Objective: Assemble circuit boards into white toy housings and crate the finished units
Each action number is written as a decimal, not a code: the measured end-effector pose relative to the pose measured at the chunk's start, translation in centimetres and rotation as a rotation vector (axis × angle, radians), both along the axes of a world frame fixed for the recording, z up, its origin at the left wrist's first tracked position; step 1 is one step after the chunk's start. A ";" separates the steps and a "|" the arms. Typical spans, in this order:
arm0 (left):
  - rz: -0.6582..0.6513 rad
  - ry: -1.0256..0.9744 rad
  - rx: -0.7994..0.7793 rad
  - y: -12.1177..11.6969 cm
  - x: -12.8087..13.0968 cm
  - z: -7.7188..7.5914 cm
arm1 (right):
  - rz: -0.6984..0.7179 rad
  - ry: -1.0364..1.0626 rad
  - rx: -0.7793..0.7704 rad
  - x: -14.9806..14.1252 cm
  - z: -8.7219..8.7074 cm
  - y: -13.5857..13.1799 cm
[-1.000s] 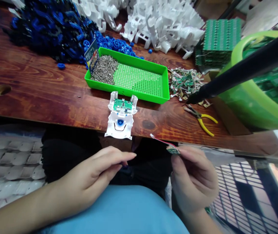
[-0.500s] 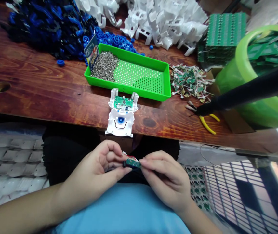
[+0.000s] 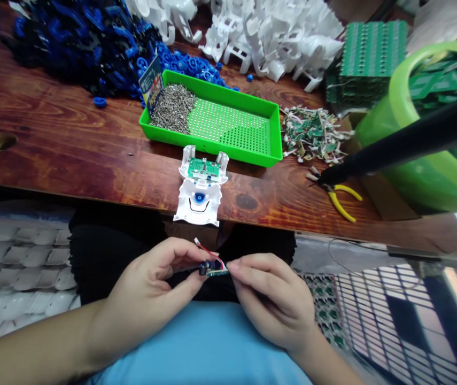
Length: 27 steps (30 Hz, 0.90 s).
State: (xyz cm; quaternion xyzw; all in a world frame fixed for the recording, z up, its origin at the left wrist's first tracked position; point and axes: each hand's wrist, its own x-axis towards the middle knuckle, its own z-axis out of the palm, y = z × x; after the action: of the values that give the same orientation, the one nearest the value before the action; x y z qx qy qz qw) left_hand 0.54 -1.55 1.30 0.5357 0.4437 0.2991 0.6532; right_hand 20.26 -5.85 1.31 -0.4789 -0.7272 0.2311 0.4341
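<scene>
A: Grip, right hand [image 3: 274, 299]: a fingertip pinch, thumb against index finger, closed on the right end of a small circuit board [image 3: 217, 273]. And the left?

B: Left hand [image 3: 152, 294]: thumb and index finger narrowed about the board's left end, where a dark component [image 3: 203, 268] sits; the exact contact is partly hidden.

A: Pose of the hands?

B: Palms turned inward, facing one another. The left index finger arches along the far side, with the thumb extended on the near side. The right hand's remaining fingers curl beneath its index finger. Forearms enter from the near left and near right.

A: Location of the board?

B: Raised between the hands, on the near side of the wooden table [image 3: 71, 171]. A red-and-white cable [image 3: 209, 250] runs from it toward the far left, ending in a white connector [image 3: 196, 241].

A: Surroundings?

B: Beyond the hands, a two-part white shell [image 3: 184, 208] at the table's near edge; farther, a green tray [image 3: 248, 155] with screws [image 3: 172, 109] at its left end; to the right, yellow-handled pliers [image 3: 342, 207].
</scene>
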 end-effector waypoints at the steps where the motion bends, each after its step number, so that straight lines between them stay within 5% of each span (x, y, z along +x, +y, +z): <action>1: -0.007 0.021 0.039 -0.1 -0.1 -0.1 | 0.002 -0.006 0.008 0.0 -0.1 -0.1; 12: -0.068 0.163 0.413 -0.4 -0.6 -0.4 | -0.016 0.169 -0.059 0.0 -0.9 -0.1; 19: -0.063 0.160 0.426 -0.3 -0.4 -0.4 | 0.042 0.161 -0.072 0.2 -0.8 0.0; 27: -0.113 0.182 0.229 -0.2 -0.4 -0.6 | 0.102 0.043 -0.045 0.6 -0.4 0.5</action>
State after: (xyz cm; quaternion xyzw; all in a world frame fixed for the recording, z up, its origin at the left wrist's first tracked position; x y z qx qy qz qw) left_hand 0.19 -1.73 0.73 0.6557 0.4332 0.2605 0.5609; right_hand 20.90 -5.40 0.91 -0.4456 -0.7358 0.2795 0.4264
